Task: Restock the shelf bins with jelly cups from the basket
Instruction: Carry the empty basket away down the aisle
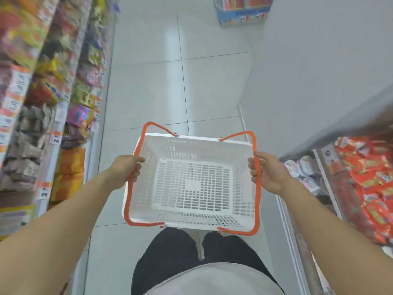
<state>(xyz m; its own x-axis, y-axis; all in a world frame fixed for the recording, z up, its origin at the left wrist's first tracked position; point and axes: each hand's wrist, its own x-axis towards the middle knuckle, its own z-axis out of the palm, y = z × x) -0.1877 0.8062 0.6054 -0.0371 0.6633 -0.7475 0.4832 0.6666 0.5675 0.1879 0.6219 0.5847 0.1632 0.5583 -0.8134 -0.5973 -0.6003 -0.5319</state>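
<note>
In the head view, a white basket [192,184] is held level at the centre of the frame, above the tiled floor [161,81], and nothing is seen inside it. Its left orange handle [129,188] is gripped by the left hand [125,167], fingers curled round it; its right handle [257,184] is gripped the same way by the right hand [268,173]. Jelly cups [306,173] are seen in a shelf bin at the right edge, just beside the right hand, with red packets [370,188] further right. Blurred snack shelves [42,81] are seen along the left side
</note>
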